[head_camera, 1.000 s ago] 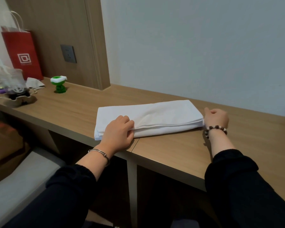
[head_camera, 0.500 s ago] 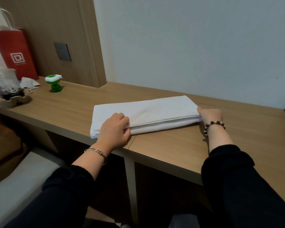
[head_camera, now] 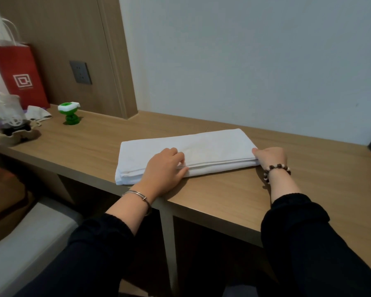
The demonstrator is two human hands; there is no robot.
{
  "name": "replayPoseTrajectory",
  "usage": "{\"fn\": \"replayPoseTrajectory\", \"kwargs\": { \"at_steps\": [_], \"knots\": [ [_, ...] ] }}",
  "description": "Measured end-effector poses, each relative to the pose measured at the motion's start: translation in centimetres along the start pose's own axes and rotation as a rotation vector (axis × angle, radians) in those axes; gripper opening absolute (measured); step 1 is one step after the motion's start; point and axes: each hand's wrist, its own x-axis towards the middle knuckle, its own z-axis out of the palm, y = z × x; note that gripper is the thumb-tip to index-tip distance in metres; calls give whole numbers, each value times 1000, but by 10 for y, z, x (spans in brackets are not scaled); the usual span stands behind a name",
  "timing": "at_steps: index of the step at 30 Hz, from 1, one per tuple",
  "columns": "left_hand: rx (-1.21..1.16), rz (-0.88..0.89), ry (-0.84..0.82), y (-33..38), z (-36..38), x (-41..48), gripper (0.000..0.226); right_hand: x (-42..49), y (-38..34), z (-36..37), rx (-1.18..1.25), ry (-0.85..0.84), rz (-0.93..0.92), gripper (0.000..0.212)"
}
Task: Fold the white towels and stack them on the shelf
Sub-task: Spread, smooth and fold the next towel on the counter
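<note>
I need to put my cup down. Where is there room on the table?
Bare table lies between the green toy and the towel. More is right of the right hand, and a strip in front of the towel. The left end, by the red bag, is crowded.

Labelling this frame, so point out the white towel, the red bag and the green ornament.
white towel (head_camera: 212, 146), head view, top fold
red bag (head_camera: 15, 61), head view, front panel
green ornament (head_camera: 70, 119), head view, green base
</note>
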Motion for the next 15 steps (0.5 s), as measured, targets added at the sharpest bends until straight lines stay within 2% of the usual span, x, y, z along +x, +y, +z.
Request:
{"fn": "replayPoseTrajectory", "kwargs": {
  "at_steps": [4, 10, 15],
  "knots": [
    [-50, 55, -19, 28, 12, 21, 20, 1, 0, -1, -20, -12, -26, 29],
    [-109, -52, -177, 35, 16, 44, 33, 7, 1, -1, -40, -63, -50, 20],
    [-210, -185, -267, 32, 10, 52, 23, 8, 3, 3, -48, -44, -72, 22]
  ]
}}
